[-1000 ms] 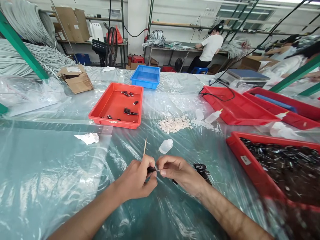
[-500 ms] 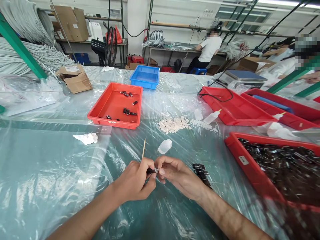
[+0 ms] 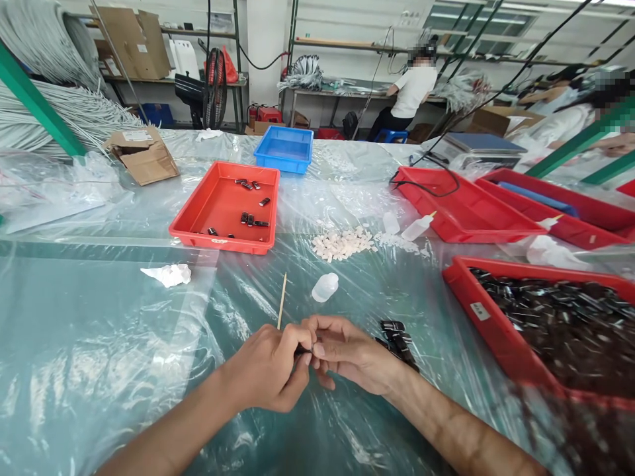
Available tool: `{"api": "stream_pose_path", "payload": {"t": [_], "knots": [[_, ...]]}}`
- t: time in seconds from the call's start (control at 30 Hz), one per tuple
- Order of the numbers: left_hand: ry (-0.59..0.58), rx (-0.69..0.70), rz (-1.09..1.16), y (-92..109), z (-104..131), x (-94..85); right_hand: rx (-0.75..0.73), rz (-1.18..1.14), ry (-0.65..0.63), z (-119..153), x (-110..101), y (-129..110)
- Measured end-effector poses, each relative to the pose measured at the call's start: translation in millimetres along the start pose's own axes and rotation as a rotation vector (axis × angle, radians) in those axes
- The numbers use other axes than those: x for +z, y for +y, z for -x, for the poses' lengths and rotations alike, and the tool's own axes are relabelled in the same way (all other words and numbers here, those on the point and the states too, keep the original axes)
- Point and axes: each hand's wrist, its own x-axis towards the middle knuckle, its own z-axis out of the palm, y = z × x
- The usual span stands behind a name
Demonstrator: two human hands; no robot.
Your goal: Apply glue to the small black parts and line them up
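Left hand (image 3: 268, 367) lower, plastic-covered table (image 3: 99, 344), shelving (image 3: 337, 44)

Over the head feed I'm viewing an assembly workshop: cable coils (image 3: 59, 116) are lying heaped at left, a red bin (image 3: 503, 340) is holding bulk small black parts (image 3: 555, 291), plastic sheeting (image 3: 99, 344) is covering the bench, a co-worker (image 3: 411, 92) is sitting at a far worktable (image 3: 317, 92).
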Motion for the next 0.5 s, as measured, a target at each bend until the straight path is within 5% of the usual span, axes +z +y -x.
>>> {"api": "stream_pose_path", "payload": {"t": [0.3,0.4,0.5], "knots": [[-0.076,0.206,-0.215,-1.7,5.1,-3.9,0.028,-0.024,-0.121,-4.7,-2.6,11.8],[-0.124,0.129,-0.114,-0.6,8.8,-6.1,-0.019,0.02,-0.178,-8.1,-2.8,7.9],[-0.143,0.0,-0.05,-10.4,15.1,-4.6,-0.097,0.218,-0.269,-4.3,-14.7,-22.9]]}}
